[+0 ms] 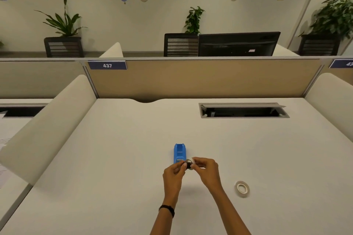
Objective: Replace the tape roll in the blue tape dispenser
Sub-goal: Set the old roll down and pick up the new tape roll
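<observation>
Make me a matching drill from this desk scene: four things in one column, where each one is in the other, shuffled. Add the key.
Things
1. blue tape dispenser
2. tape roll
3. small dark and white piece
4. black wristband

Places
A. pinched between the fingertips of the left hand and the right hand
B. lying alone on the desk, to the right of the right forearm
C. around the left wrist
D. standing on the desk just beyond the hands

Pairs: 1-D, 2-B, 3-A, 4-C
</observation>
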The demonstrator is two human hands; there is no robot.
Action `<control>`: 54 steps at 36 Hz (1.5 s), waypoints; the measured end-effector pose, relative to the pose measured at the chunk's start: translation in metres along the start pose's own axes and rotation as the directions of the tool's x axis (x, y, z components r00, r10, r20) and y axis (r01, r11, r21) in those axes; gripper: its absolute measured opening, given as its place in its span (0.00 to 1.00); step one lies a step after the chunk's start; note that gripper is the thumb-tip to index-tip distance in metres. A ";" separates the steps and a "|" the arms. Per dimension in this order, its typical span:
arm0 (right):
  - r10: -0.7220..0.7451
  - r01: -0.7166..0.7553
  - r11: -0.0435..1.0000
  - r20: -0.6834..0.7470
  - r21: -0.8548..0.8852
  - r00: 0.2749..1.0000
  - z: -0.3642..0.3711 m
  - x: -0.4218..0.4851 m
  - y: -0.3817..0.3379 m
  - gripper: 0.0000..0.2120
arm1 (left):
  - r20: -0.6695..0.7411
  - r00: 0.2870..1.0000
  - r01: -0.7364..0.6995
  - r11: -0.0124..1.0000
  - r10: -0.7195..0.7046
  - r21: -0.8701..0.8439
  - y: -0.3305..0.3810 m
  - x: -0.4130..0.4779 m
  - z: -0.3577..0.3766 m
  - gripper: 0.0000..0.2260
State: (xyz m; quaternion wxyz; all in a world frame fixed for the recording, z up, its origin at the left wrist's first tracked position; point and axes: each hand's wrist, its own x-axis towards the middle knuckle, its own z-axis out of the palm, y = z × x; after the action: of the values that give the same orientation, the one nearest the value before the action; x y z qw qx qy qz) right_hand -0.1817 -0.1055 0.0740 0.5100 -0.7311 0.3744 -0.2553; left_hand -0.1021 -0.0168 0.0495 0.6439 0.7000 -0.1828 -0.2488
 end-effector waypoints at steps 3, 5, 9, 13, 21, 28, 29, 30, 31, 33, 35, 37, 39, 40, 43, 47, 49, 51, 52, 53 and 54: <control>0.032 -0.032 0.999 0.037 -0.015 0.999 -0.002 0.002 0.006 0.07 | 0.016 1.000 0.022 1.000 -0.023 0.022 -0.004 -0.002 -0.002 0.05; 0.046 -0.045 0.999 0.054 -0.023 0.997 -0.002 0.003 0.009 0.07 | 0.024 0.999 0.022 0.999 -0.023 0.029 -0.006 -0.004 -0.002 0.06; 0.063 -0.060 0.997 0.068 -0.046 0.996 -0.002 0.008 0.014 0.07 | 0.037 0.998 0.046 0.998 -0.048 0.029 -0.010 -0.002 -0.003 0.05; 0.096 -0.091 0.994 0.072 -0.065 0.993 -0.002 0.014 0.020 0.09 | 0.020 0.999 0.045 0.999 -0.046 0.018 -0.010 0.004 -0.003 0.05; 0.224 -0.217 0.973 0.090 -0.082 0.970 -0.013 0.025 0.038 0.06 | -0.020 0.998 0.057 0.998 -0.058 -0.029 -0.007 0.018 -0.004 0.05; 0.376 -0.372 0.925 0.045 -0.072 0.926 -0.018 0.032 0.064 0.05 | -0.056 0.993 0.097 0.993 -0.101 -0.072 -0.014 0.028 -0.010 0.05; 0.385 -0.383 0.921 0.025 -0.067 0.923 -0.019 0.033 0.068 0.05 | -0.056 0.993 0.103 0.992 -0.108 -0.076 -0.015 0.030 -0.010 0.05; 0.389 -0.388 0.919 0.002 -0.066 0.921 -0.020 0.034 0.071 0.04 | -0.053 0.992 0.110 0.991 -0.114 -0.079 -0.016 0.031 -0.011 0.06; 0.389 -0.390 0.919 -0.020 -0.065 0.921 -0.021 0.035 0.074 0.04 | -0.049 0.992 0.115 0.990 -0.119 -0.080 -0.018 0.033 -0.011 0.06; 0.395 -0.399 0.915 -0.061 -0.061 0.917 -0.024 0.038 0.080 0.04 | -0.043 0.991 0.125 0.989 -0.128 -0.074 -0.021 0.036 -0.010 0.06; 0.404 -0.411 0.910 -0.109 -0.054 0.908 -0.027 0.044 0.085 0.04 | -0.034 0.990 0.132 0.989 -0.135 -0.062 -0.024 0.039 -0.010 0.06; 0.408 -0.417 0.908 -0.151 -0.039 0.900 -0.032 0.052 0.089 0.05 | -0.015 0.990 0.141 0.989 -0.142 -0.042 -0.026 0.042 -0.009 0.06; 0.407 -0.417 0.909 -0.186 -0.021 0.894 -0.038 0.064 0.091 0.06 | 0.009 0.988 0.155 0.988 -0.155 -0.022 -0.029 0.046 -0.007 0.06; 0.408 -0.419 0.908 -0.203 -0.013 0.890 -0.041 0.071 0.093 0.07 | 0.019 0.987 0.161 0.987 -0.161 -0.015 -0.030 0.047 -0.007 0.07; 0.415 -0.426 0.905 -0.260 0.014 0.872 -0.053 0.094 0.096 0.07 | 0.043 0.985 0.168 0.986 -0.168 -0.006 -0.031 0.052 -0.004 0.07; 0.436 -0.437 0.896 -0.323 0.076 0.840 -0.065 0.126 0.098 0.07 | 0.050 0.984 0.174 0.985 -0.174 -0.012 -0.029 0.057 -0.002 0.07; 0.450 -0.441 0.891 -0.342 0.107 0.825 -0.070 0.142 0.101 0.06 | 0.055 0.982 0.182 0.983 -0.181 -0.011 -0.028 0.060 0.000 0.07; 0.464 -0.448 0.884 -0.358 0.133 0.810 -0.075 0.156 0.104 0.07 | 0.054 0.981 0.189 0.982 -0.189 -0.007 -0.027 0.063 0.001 0.07; 0.469 -0.450 0.882 -0.365 0.140 0.804 -0.077 0.162 0.105 0.07 | 0.053 0.980 0.190 0.982 -0.190 -0.002 -0.026 0.064 0.002 0.07; 0.472 -0.451 0.880 -0.370 0.146 0.800 -0.079 0.167 0.106 0.07 | 0.051 0.981 0.190 0.982 -0.190 0.004 -0.025 0.065 0.003 0.08; 0.474 -0.451 0.879 -0.373 0.153 0.798 -0.080 0.171 0.107 0.08 | 0.048 0.980 0.191 0.982 -0.191 0.010 -0.024 0.065 0.003 0.08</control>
State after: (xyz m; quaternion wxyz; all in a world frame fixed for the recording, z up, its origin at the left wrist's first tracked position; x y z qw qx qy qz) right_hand -0.1723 -0.3099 0.0002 0.4900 -0.5350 0.6299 -0.2772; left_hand -0.0529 -0.0542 0.0178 0.6106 0.7097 -0.1312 -0.3260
